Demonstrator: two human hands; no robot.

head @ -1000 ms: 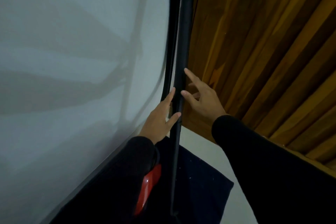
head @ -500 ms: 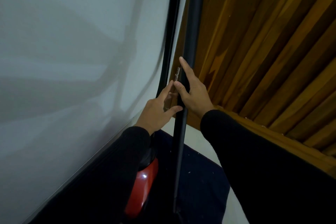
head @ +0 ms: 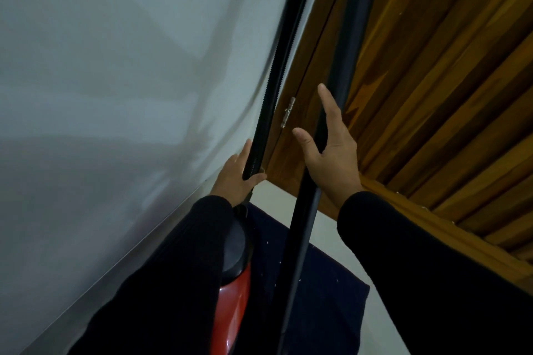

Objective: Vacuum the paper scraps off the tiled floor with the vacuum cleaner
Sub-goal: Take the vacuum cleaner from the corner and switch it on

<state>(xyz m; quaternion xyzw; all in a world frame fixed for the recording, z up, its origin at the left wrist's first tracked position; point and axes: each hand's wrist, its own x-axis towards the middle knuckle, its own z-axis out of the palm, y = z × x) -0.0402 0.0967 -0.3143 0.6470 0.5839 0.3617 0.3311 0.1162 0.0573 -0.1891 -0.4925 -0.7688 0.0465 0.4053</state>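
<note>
The vacuum cleaner's red and black body [head: 233, 305] stands low in the view, partly behind my left sleeve. Its black ribbed hose [head: 277, 72] rises along the wall corner. My left hand [head: 236, 176] holds the hose loosely between thumb and fingers. To the right, the rigid black vacuum tube [head: 354, 37] runs from bottom to top. My right hand [head: 331, 158] cradles the tube between thumb and outstretched fingers. A few tiny white specks [head: 336, 281] lie on the dark mat; I cannot tell whether they are paper.
A pale wall [head: 115, 66] fills the left side. A slatted wooden door [head: 432, 95] with a small metal latch [head: 288, 112] stands at the right. A dark blue mat [head: 326, 291] lies on the white floor [head: 326, 228] under the vacuum.
My right hand has carried the rigid tube to the right, away from the hose. My left hand has stayed on the hose, and more of the red body shows.
</note>
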